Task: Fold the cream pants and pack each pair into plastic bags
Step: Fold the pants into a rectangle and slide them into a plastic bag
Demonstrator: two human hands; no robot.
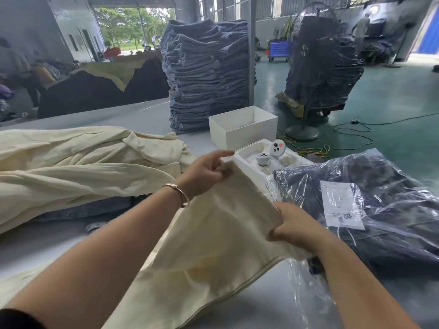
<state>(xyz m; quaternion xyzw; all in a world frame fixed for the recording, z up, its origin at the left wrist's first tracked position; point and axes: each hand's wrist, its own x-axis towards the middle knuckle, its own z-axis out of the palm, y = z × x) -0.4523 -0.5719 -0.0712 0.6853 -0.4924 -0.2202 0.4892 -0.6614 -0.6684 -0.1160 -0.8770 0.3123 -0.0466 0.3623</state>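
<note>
Fingers (215, 173) of the left hand (202, 174) pinch the far corner of the cream pants (213, 238), forefinger sticking out straight, while the right hand (293, 224) curls its fingers over the cloth's edge at about three o'clock. Between both hands the pants hang lifted above the grey desk (261, 302), their hem trailing toward six o'clock. A clear plastic bag (306, 288) lies on the desk beneath the right forearm. At nine o'clock sits a heap of more cream pants (78, 167). At three o'clock lie bagged dark clothes (370, 205). Toward twelve o'clock stand a white box (242, 131), a tray (242, 160) holding a controller (275, 148), and stacked jeans (209, 72).
</note>
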